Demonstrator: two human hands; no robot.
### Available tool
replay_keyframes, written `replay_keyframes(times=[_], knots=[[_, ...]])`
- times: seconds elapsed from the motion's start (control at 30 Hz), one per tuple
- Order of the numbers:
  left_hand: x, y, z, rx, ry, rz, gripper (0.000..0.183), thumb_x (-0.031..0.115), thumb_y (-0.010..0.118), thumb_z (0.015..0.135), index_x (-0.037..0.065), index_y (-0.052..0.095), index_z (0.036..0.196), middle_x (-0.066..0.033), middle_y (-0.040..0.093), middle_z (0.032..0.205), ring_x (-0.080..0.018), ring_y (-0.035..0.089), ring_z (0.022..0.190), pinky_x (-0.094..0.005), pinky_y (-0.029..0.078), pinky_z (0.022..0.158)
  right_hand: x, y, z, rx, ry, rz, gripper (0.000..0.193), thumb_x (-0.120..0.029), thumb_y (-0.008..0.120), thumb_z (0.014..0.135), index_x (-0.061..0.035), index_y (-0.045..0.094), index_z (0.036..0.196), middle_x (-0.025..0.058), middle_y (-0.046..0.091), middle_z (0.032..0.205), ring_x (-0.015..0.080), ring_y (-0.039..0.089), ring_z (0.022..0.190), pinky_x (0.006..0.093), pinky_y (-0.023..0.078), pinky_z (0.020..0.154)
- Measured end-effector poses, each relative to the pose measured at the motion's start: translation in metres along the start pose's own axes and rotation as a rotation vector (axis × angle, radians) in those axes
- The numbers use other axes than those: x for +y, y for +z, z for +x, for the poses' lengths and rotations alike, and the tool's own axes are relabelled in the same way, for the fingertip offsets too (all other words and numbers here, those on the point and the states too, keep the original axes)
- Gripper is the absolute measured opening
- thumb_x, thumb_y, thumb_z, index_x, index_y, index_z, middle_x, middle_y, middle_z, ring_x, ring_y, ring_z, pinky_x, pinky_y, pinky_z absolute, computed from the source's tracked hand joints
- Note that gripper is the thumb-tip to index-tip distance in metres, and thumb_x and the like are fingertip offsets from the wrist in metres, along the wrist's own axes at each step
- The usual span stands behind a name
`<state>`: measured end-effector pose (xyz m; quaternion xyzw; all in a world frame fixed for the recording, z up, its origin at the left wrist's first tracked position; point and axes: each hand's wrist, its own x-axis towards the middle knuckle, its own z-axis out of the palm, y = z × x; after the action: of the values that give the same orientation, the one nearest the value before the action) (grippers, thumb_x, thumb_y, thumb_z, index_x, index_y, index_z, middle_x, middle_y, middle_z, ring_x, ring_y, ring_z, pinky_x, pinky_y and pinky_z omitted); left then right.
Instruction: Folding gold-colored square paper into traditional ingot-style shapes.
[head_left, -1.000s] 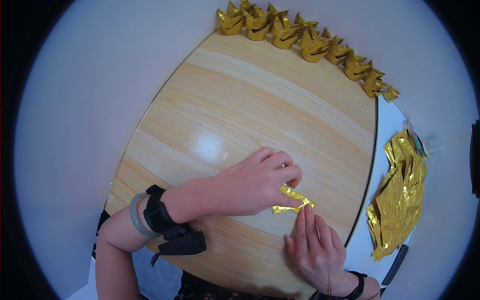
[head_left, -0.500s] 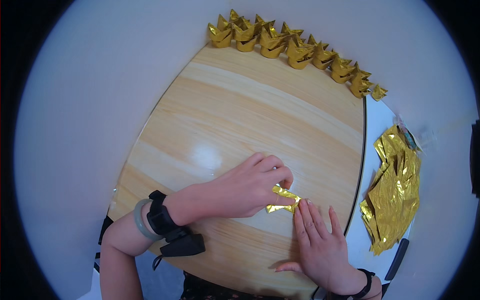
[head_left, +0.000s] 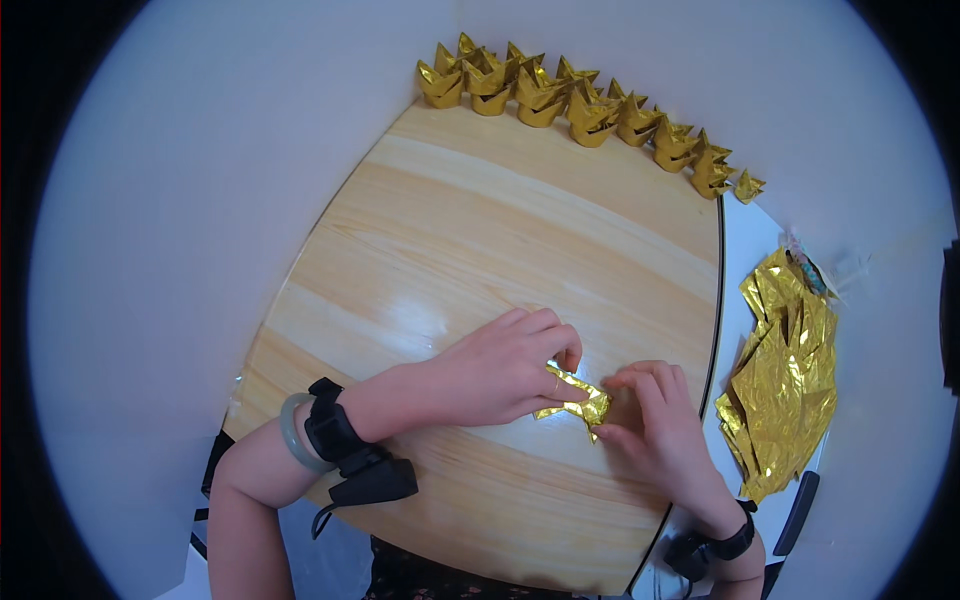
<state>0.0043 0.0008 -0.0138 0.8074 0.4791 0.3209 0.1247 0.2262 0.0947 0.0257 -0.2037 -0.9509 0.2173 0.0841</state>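
A small folded strip of gold foil paper [head_left: 596,408] lies on the wooden table, with creased flaps at its right end. My left hand [head_left: 510,365] comes across from the left and holds the strip down, its fingers bent and closed on it. At the strip's right end is my right hand [head_left: 660,425], with curled fingers. Its index fingertip and thumb tip sit at the upper and lower corners of that end, gripping the folded edge. Part of the strip is hidden under my left fingers.
Several folded gold paper ingots [head_left: 540,98] stand in a row along the table's [head_left: 430,230] far edge, a single small one [head_left: 748,187] at its right end. A pile of gold foil sheets [head_left: 785,375] lies on a white surface at the right. Pale walls enclose the table.
My right hand has gone from lying flat beside the strip to curled fingers at its right end. That end now shows opened flaps. My left hand stays on the strip.
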Motion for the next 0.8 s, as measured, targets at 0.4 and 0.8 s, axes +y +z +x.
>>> replay_keyframes(times=[0.4,0.8], knots=[[0.007,0.002,0.001,0.094,-0.348,-0.388,0.022,0.011,0.075,0.079,0.005,0.069,0.1,-0.006,0.064,0.087,-0.0204,0.061,0.081,-0.0304,0.049,0.072,-0.004,0.011,0.008,-0.023,0.317,0.764,0.018,-0.012,0.062,0.093,0.0002,0.058,0.106,0.0054,0.065,0.08,0.0116,0.062,0.073,0.0264,0.049,0.069],[0.018,-0.005,0.01,0.003,-0.639,-0.801,0.019,0.009,0.076,0.079,0.003,0.069,0.096,-0.0043,0.063,0.089,-0.011,0.059,0.085,-0.0263,0.047,0.079,-0.005,0.007,0.006,0.057,0.313,0.6,0.018,-0.015,0.069,0.089,0.0017,0.065,0.096,0.0054,0.067,0.081,0.0092,0.061,0.071,0.0232,0.047,0.065]])
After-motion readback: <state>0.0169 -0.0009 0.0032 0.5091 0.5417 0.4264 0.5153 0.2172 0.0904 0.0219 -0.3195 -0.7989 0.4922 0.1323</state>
